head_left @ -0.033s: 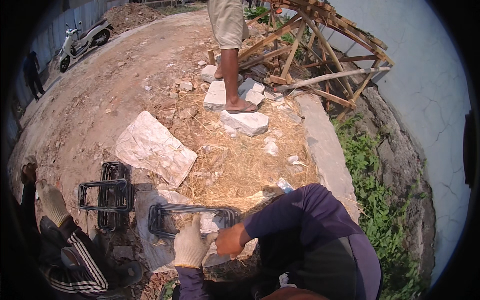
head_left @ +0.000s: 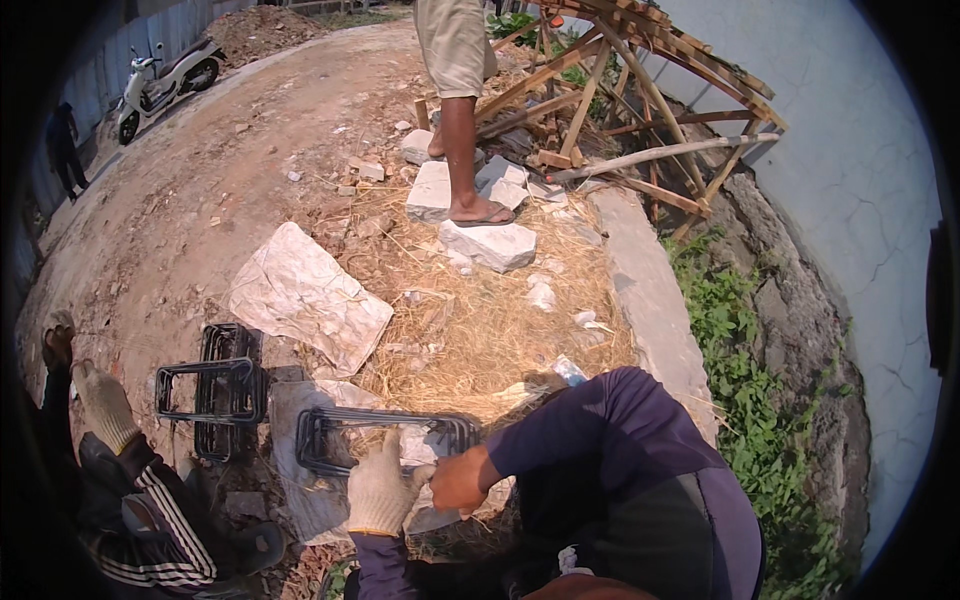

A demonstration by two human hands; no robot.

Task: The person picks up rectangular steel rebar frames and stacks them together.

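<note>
At left, we saw a co-worker's gloved hand near the left frames, black rods stacked crosswise, which a knock could have tipped askew. Next, the near frames lay bunched on a crumpled sheet; one pulled unevenly, we judged, could have snagged its neighbours. At their near edge stood the left hand, gloved, then the right hand, bare and curled, touching it or nearly so; whether either was clamped on a rod, we could not tell. Bare fingers risked scraping on the metal. Farther off, another person's foot rested on a stone, which could have rocked on loose straw. We could read no brand, label or writing; at right, the wrapper was too small.
</note>
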